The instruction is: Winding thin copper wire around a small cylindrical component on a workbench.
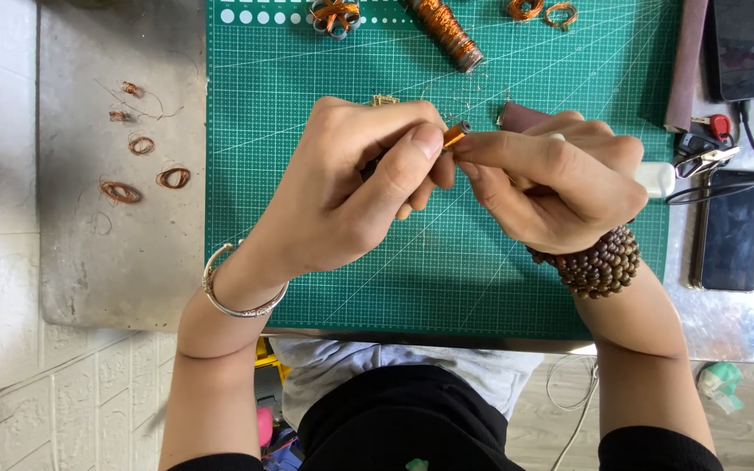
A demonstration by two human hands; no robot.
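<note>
Green gridded cutting mat (325, 288) covers the desk's middle. Above its centre, left hand (351, 187) and right hand (551, 179) both pinch a small coppery wire piece (455, 133) between fingertips. Wound copper spool (445, 30) lies at the mat's far edge; thin wire loops (146, 166) scatter on grey metal sheet (98, 262).

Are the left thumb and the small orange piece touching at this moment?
Touching. The head view shows the left hand pinching the orange piece, its thumb tip pressed against the piece's near end with no gap, while the right hand meets it from the other side.
</note>
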